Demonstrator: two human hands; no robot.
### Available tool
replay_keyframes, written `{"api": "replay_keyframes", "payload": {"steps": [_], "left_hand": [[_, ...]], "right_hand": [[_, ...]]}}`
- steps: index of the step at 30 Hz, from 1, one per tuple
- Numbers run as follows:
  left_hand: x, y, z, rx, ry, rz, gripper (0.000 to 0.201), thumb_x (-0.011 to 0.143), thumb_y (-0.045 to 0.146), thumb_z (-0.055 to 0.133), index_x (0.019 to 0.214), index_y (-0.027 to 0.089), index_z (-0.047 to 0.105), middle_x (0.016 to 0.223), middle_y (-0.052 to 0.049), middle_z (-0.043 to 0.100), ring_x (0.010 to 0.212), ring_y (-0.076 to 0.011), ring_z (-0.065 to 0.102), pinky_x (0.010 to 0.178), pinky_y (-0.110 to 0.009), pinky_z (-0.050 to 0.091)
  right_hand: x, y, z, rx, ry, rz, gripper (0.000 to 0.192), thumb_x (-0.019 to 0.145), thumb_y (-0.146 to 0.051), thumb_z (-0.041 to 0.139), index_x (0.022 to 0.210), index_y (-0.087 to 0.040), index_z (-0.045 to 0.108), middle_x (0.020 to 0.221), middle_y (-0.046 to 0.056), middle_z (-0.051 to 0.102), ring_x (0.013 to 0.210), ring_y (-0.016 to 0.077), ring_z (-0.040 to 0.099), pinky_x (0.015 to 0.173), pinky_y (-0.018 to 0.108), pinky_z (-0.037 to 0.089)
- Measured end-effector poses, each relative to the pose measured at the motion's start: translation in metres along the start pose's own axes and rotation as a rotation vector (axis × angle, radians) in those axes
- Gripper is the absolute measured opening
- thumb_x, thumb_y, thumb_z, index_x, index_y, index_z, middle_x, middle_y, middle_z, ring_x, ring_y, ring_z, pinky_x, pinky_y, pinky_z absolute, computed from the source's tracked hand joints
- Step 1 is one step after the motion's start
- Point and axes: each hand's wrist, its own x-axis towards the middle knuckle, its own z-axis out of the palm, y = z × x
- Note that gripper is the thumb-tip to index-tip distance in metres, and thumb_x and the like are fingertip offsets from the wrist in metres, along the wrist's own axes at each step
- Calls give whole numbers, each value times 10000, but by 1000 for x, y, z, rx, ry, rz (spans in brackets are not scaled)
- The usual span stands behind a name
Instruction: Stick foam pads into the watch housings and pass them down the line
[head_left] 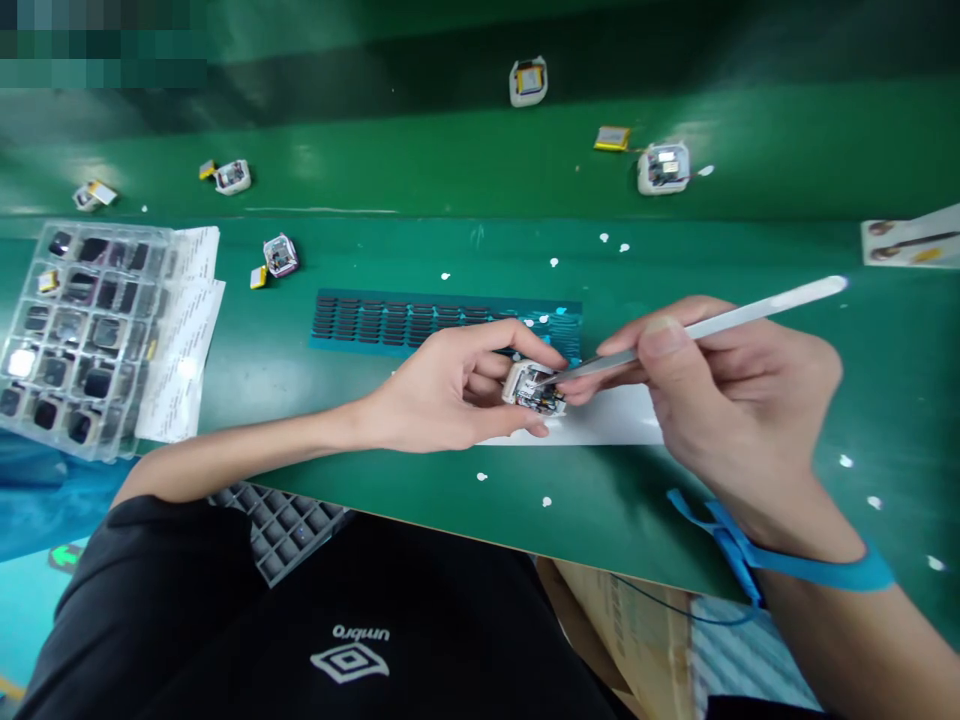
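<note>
Left hand [442, 390] grips small white device case [531, 388], fingers curled around it, at table centre over white sheet [607, 420]. Right hand [720, 390] pinches metal tweezers [720, 325] closed, tips touching case interior. Blue wrist strap [810, 570] on right wrist. Blue strip of dark pads [420, 320] just at 12 o'clock of case. Clear parts tray [75, 335] at 9 o'clock, well apart. More cases on green belt [450, 160] at 12 o'clock.
</note>
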Motion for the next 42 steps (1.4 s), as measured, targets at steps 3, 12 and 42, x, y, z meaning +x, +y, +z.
{"api": "replay_keyframes", "payload": {"steps": [3,12,42], "left_hand": [[-4,1,5,-16,41,-2,379,816,213,830,1114,155,602,912,-45,796,800,-141,788,718,-218,618],[-9,5,7,20,41,15,357,840,187,806,1142,166,617,973,-74,832,878,-197,831,754,-264,669],[-2,26,-29,452,53,91,138,957,154,596,1089,145,633,902,-67,799,802,-169,805,724,-267,654]], "right_hand": [[-2,-1,1,40,10,-28,254,1018,-386,696,823,-241,773,738,36,797,610,202,764,607,333,647],[-5,-8,5,116,15,-33,250,1016,-373,703,812,-242,764,722,30,788,540,188,730,523,329,622],[2,0,-5,-159,180,-181,197,1036,-327,668,945,-254,827,897,22,810,793,187,784,694,333,643]]}}
